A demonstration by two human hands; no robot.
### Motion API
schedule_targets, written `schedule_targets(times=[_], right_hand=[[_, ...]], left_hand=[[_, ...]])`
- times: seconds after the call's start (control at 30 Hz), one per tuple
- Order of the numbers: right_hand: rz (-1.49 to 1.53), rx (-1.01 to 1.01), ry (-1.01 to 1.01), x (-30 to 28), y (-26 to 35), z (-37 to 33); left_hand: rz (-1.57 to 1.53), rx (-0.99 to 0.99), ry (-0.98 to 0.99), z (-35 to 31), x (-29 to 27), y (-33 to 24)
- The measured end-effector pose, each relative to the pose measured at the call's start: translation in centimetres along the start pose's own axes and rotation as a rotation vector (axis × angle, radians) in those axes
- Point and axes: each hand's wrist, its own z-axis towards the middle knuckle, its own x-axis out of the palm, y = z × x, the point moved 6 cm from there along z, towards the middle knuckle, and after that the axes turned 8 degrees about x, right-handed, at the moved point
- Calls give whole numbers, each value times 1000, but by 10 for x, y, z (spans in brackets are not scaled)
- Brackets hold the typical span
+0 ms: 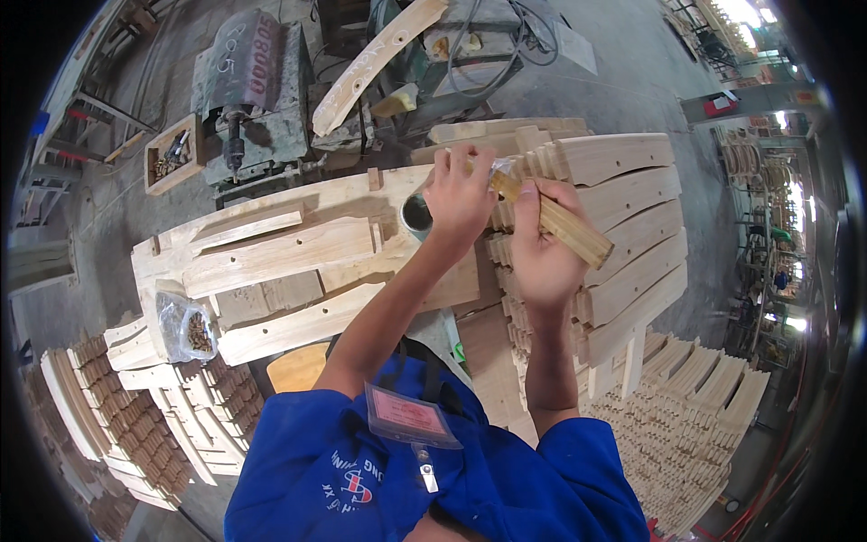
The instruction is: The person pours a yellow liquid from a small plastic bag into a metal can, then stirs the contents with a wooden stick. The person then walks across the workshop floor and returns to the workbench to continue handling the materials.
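A yellowish, squared wooden stick [578,237] slants through my right hand [549,257], whose fingers and thumb are closed round it. Beside its far end, my left hand [459,200] has its fingers bent. A bit of clear plastic [502,166] shows between the two hands; what the left fingers grip is hidden. Just left of my left wrist stands a round cup [416,215] with a dark inside. To the right of my right hand, curved wooden pieces [628,172] with small holes lie stacked in a row.
More shaped wooden pieces [280,257] lie on the bench to the left, near a clear bag of small brown pieces [195,332]. A machine [248,99] and a wooden box of metal parts [173,155] stand beyond. Wood stacks [682,425] rise at lower right.
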Motion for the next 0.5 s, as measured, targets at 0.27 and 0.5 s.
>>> schedule_targets(times=[0.27, 0.5], right_hand=[[-36, 85, -35, -7, -9, 3], [-4, 131, -21, -15, -18, 5]], left_hand=[[1, 65, 97, -2, 6, 2], [36, 80, 134, -5, 7, 6]])
